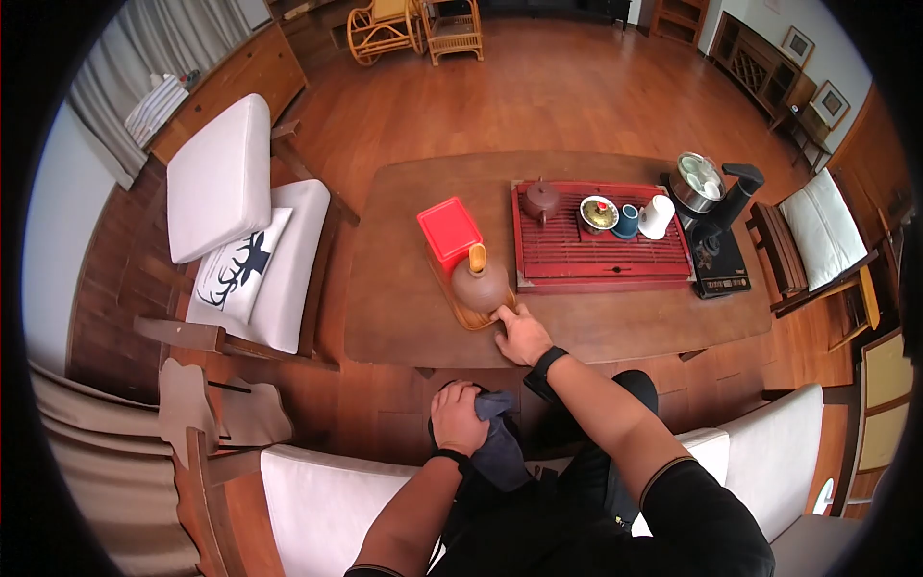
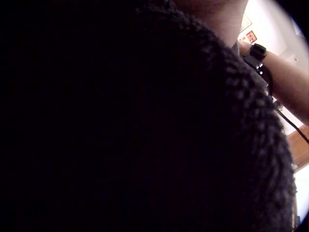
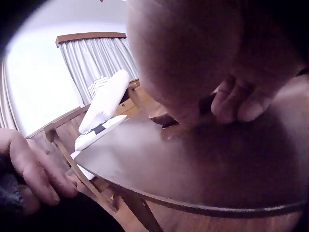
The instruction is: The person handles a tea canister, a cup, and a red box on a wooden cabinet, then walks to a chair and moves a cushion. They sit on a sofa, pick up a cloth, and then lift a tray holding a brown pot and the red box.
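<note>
My right hand (image 1: 524, 335) is at the near end of a wooden tray (image 1: 478, 325), thumb and bent fingers pinching its rim. On this tray stands a round brown clay pot (image 1: 479, 288) with a tan loop-shaped piece (image 1: 478, 257) at its top. Behind the pot is a red square box (image 1: 450, 229). Over my knee lies my left hand (image 1: 460, 418), its fingers bent over a dark grey towel (image 1: 498, 447) that hangs toward my lap. The towel's fuzzy surface (image 2: 260, 145) fills most of the left wrist view. In the right wrist view, the right palm hides much of the tray.
A red slatted tea tray (image 1: 606, 264) on the wooden table (image 1: 404, 327) carries a brown teapot (image 1: 541, 200), a lidded bowl (image 1: 598, 215), a blue cup (image 1: 626, 222) and a white cup (image 1: 657, 217). A black electric stove (image 1: 721, 279) and steel pot (image 1: 697, 183) stand to the right.
</note>
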The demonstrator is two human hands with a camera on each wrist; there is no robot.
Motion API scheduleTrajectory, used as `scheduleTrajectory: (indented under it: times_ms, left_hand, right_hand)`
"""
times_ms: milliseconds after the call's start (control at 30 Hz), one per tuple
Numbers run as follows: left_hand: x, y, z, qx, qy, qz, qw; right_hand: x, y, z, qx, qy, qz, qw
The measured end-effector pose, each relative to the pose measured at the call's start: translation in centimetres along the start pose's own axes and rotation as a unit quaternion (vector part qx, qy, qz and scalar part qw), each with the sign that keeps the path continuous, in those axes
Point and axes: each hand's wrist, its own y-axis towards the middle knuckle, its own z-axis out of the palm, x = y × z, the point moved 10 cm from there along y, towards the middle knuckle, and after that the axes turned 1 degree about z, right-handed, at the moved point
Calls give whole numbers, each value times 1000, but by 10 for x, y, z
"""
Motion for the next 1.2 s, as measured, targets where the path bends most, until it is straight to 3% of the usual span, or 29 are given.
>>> scheduleTrajectory:
  times_ms: [567, 667, 767, 833, 1200]
  left_hand:
    - [2, -1, -2, -2, -10, 1, 1000]
    - [4, -1, 3, 9, -4, -1, 1000]
    - [5, -2, 5, 20, 4, -4, 1000]
    - [5, -2, 5, 20, 7, -5, 1000]
    - [3, -1, 2, -2, -4, 8, 1000]
  right_hand:
    - [-11, -19, -31, -22, -3, -56, 998]
    - [-1, -28, -42, -43, -8, -44, 998]
    - [-7, -32, -39, -19, -8, 20, 1000]
    - [-2, -37, -43, -110, -9, -61, 992]
    - [-46, -47, -43, -164, 52, -31, 985]
